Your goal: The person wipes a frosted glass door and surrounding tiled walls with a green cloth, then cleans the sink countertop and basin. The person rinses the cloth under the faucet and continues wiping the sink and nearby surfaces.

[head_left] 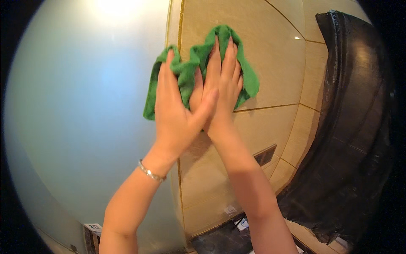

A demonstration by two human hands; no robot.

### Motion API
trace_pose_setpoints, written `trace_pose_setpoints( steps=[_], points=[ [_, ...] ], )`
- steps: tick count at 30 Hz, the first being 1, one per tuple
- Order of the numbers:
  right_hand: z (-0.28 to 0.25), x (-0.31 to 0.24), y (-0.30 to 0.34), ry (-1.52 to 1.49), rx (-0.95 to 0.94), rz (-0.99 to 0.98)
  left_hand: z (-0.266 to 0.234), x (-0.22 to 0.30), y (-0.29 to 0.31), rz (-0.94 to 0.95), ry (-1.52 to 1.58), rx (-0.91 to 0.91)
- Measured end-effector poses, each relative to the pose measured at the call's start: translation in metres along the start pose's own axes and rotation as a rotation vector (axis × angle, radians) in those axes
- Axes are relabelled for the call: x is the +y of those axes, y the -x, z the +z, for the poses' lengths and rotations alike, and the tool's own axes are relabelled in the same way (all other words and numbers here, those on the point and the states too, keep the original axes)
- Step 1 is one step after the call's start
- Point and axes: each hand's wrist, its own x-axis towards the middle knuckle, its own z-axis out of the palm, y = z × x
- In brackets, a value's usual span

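Here, a rumpled green fabric cloth (186,80) is pressed beneath the flattened left hand (172,116) and right hand (225,95) against smooth beige tiles (275,63).

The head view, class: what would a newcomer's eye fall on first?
Probably the bright green cloth, upper middle, under the left hand and right hand, spanning a pale panel and tan tiled wall. A silvery bracelet circles the left wrist, and shiny black sheeting drapes down the right side.
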Motion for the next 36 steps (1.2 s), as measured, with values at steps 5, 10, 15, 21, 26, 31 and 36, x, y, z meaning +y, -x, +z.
trace_pose_setpoints(
  steps=[5,10,15,21,26,31,36],
  points=[
    [-0.019,0.005,0.045,-0.097,-0.118,-0.047,-0.014,0.008,0.045,0.001,-0.111,-0.179],
    [-0.013,0.0,0.047,-0.209,-0.126,-0.148,-0.031,0.006,0.034,0.071,-0.189,-0.278],
    [0.028,0.012,-0.071,-0.227,0.12,-0.333,-0.002,-0.025,-0.099,0.383,-0.178,-0.024],
    [0.056,0.014,-0.15,0.096,0.067,-0.23,0.004,-0.036,-0.173,0.309,-0.135,0.113],
    [0.077,0.024,-0.153,-0.065,0.159,-0.198,0.007,-0.049,-0.171,0.244,-0.14,0.121],
    [0.08,0.027,-0.14,-0.067,0.204,-0.067,0.01,-0.064,-0.153,0.181,0.217,0.05],
    [0.082,0.014,-0.093,0.0,0.136,0.018,0.006,-0.083,-0.108,0.311,0.102,0.17]
  ],
)
